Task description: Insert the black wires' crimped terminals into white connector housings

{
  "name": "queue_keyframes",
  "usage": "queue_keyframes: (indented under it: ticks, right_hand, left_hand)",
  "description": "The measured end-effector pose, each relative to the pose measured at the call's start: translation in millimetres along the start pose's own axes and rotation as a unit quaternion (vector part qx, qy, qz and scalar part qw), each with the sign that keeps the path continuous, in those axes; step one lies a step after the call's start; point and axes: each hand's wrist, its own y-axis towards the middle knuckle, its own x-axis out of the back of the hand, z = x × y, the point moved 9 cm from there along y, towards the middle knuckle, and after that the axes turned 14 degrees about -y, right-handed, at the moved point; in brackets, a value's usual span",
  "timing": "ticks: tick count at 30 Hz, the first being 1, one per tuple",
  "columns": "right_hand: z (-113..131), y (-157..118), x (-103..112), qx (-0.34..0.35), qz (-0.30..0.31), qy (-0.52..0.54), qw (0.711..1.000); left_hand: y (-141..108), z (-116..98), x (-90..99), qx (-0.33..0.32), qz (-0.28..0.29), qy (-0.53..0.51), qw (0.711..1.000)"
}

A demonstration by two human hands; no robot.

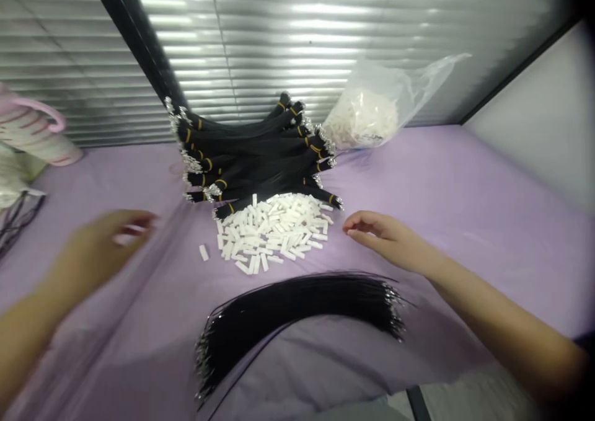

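My left hand (105, 241) is over the purple cloth at the left, blurred, its thumb and fingers curved with a gap between them; nothing shows in it. To the right of a heap of small white pieces (274, 229), my right hand (379, 232) has its fingers curved and the thumb slightly apart, and it looks bare too. One white piece (203, 252) lies apart at the heap's left. Bundles of black cords (260, 154) with yellow bands and silvery ends are stacked behind the heap. A curved spread of loose black cords (297, 303) lies nearest to me.
Behind on the right stands a clear plastic bag (367, 114) holding pale pieces. A pink striped mug (37, 126) tilts at the far left, near dark cords (18, 219). Window blinds (279, 36) rise behind the purple-covered table (488, 222). Its front edge is near the bottom.
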Motion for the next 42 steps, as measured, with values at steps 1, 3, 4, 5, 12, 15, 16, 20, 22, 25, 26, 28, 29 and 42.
queue_keyframes:
  ticks: [1, 3, 4, 5, 12, 15, 16, 20, 22, 25, 26, 28, 29, 42]
  right_hand:
    - [5.7, 1.3, -6.0, 0.004, 0.008, -0.012, 1.000]
    - [25.0, 4.2, -18.4, 0.035, 0.019, -0.032, 0.999]
    - [37.5, 5.1, -25.1, 0.059, 0.025, -0.043, 0.997]
    - [50.9, 5.2, -32.2, 0.087, 0.033, -0.058, 0.994]
    - [98.8, -8.4, -73.3, 0.185, 0.110, -0.159, 0.964]
    - [107.1, -11.6, -87.9, 0.185, 0.128, -0.175, 0.959]
    - [112.9, -12.2, -94.4, 0.193, 0.132, -0.180, 0.956]
    - [149.5, -15.7, -129.7, 0.274, 0.143, -0.196, 0.931]
    - [167.2, -18.6, -149.9, 0.319, 0.141, -0.204, 0.915]
    - [185.3, -26.1, -176.3, 0.379, 0.130, -0.222, 0.889]
    - [188.5, -28.7, -182.0, 0.390, 0.125, -0.227, 0.883]
    - [189.5, -30.2, -183.9, 0.385, 0.105, -0.227, 0.888]
    - [187.5, -29.7, -180.6, 0.373, 0.092, -0.222, 0.896]
    - [114.6, -19.1, -136.9, 0.330, -0.030, -0.226, 0.916]
  left_hand:
    - [-4.9, -24.2, -36.7, -0.052, 0.049, 0.038, 0.997]
    - [-24.8, -72.5, -113.1, -0.176, 0.193, 0.059, 0.963]
    - [-32.4, -89.3, -137.9, -0.212, 0.223, 0.060, 0.950]
    - [-36.0, -99.2, -155.4, -0.225, 0.236, 0.066, 0.943]
    - [-23.3, -82.6, -157.8, -0.127, 0.219, 0.108, 0.961]
    - [-24.2, -77.3, -152.9, -0.134, 0.245, 0.072, 0.958]
    - [-24.3, -76.5, -152.4, -0.138, 0.254, 0.053, 0.956]
    - [-16.1, -71.3, -145.1, -0.117, 0.253, 0.002, 0.960]
    - [-11.2, -70.3, -141.1, -0.107, 0.250, -0.002, 0.962]
    - [-9.3, -68.4, -141.4, -0.090, 0.269, -0.001, 0.959]
    - [-9.8, -68.0, -141.7, -0.087, 0.272, -0.004, 0.958]
    - [-11.6, -70.3, -140.7, -0.097, 0.266, -0.022, 0.959]
    - [-12.6, -72.8, -138.8, -0.108, 0.256, -0.036, 0.960]
    - [-5.2, -85.8, -120.5, -0.086, 0.222, -0.215, 0.947]
